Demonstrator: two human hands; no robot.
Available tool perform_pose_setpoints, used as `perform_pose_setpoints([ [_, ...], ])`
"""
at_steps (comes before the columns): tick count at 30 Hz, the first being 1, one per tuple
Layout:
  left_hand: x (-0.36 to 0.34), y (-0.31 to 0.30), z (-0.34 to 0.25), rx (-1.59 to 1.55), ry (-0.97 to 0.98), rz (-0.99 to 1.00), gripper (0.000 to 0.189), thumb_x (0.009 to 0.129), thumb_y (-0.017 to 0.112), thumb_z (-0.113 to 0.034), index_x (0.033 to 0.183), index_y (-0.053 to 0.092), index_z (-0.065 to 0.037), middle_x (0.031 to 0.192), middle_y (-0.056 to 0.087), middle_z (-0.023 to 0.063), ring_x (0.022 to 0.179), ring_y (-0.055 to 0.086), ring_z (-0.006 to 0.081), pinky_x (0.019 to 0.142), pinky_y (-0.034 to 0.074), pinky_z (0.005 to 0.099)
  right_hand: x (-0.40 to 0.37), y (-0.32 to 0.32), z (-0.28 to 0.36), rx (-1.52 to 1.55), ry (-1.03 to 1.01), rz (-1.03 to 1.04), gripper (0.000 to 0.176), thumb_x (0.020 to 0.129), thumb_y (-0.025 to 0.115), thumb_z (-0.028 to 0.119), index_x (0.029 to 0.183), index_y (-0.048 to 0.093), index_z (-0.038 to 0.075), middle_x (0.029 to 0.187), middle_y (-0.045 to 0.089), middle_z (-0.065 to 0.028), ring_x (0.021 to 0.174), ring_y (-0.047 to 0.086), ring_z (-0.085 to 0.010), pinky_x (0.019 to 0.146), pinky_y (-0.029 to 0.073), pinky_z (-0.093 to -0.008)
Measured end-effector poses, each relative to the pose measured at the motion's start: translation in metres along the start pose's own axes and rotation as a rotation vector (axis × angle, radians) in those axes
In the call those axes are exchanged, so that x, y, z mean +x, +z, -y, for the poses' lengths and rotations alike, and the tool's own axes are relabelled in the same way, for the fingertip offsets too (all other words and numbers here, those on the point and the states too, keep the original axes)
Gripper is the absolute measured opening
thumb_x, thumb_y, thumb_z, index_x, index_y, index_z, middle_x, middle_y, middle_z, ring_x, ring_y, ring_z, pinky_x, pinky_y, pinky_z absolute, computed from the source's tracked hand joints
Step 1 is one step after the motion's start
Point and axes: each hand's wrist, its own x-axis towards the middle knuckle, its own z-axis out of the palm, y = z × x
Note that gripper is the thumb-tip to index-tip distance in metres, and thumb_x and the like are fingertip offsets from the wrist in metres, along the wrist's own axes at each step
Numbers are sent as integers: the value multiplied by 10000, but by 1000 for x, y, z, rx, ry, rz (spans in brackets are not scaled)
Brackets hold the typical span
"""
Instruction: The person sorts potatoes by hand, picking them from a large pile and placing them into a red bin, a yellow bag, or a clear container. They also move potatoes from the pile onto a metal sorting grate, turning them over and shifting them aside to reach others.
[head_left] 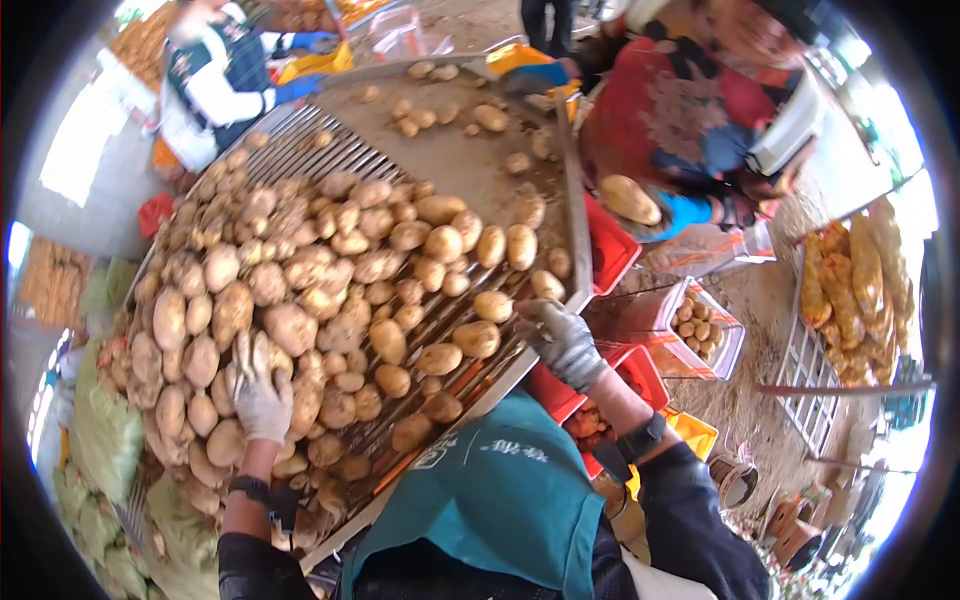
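Fingers [260, 360] outstretched, my white-gloved left hand [262, 402] lies palm-down on heaped tan, oval potatoes [290, 328], one just ahead pointing its long axis forward. My grey-gloved right hand [562, 345] curls, its grip unclear to me.

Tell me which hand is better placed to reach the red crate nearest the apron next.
Probably the right hand: it is at the table rim, close to that red crate. The left hand is over the potatoes, farther away.

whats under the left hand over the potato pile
Potatoes show on both sides of the gloved left hand; whatever lies directly beneath its palm is covered, so whether it grips one can't be seen.
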Motion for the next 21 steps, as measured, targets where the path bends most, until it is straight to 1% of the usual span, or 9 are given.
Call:
perform_pose_setpoints([
  [2,-1,3,2,3,45,-63,581,899,518,-261,1433,396,-69,1519,326,186,1374,346,370,1094,286,523,31,25,26,-422,-177,221,478,785,742,288,1196,611,83,1198,607,-155,1164,558,-355,951,473,-411],
  [4,0,5,4,-24,22,-46,578,895,516,-263,1427,393,-74,1507,339,196,1370,355,369,1081,292,531,44,49,35,-562,-94,411,576,718,770,301,1232,603,101,1312,532,-159,1275,452,-367,1011,417,-492],
  [8,0,6,6,-19,45,-74,594,885,533,-255,1433,382,-82,1511,334,188,1369,360,365,1077,292,531,47,75,32,-870,-219,556,550,748,706,312,1261,607,140,1298,546,-140,1250,456,-378,962,424,-514],
  [12,2,4,4,-32,27,-68,585,863,547,-203,1413,424,-47,1502,350,194,1365,358,375,1086,308,486,32,93,-9,-957,-449,394,436,790,638,289,1200,634,142,1240,585,-120,1202,487,-370,955,414,-528],
  [14,1,3,2,-37,27,-66,582,861,549,-200,1409,429,-47,1501,352,194,1365,357,376,1086,310,483,49,73,16,-925,-373,507,346,854,597,231,1186,630,139,1179,614,-120,1210,505,-329,947,420,-497],
  [16,1,3,2,-10,27,-63,575,861,547,-196,1407,434,-55,1500,352,193,1363,357,377,1085,314,476,55,58,16,-559,-232,431,479,810,668,234,1254,563,89,1167,633,-122,1182,536,-322,999,401,-474],
  [18,1,4,3,4,40,-52,584,894,519,-254,1436,380,-88,1501,348,185,1363,363,364,1085,291,529,51,29,22,305,158,434,656,845,681,249,1407,405,54,1269,560,-126,1129,585,-246,965,484,-406],
  [20,1,3,2,-9,12,-26,577,899,511,-259,1435,387,-83,1508,339,185,1370,352,368,1095,281,539,40,15,22,1137,387,456,724,855,675,228,1470,322,81,1309,503,-127,1147,568,-237,916,531,-381],
  [21,0,7,4,16,-2,-11,574,906,501,-272,1435,394,-79,1518,326,186,1377,338,373,1100,273,549,34,5,28,1336,530,454,774,826,696,175,1489,298,136,1335,489,-127,1149,580,-299,922,538,-453],
])
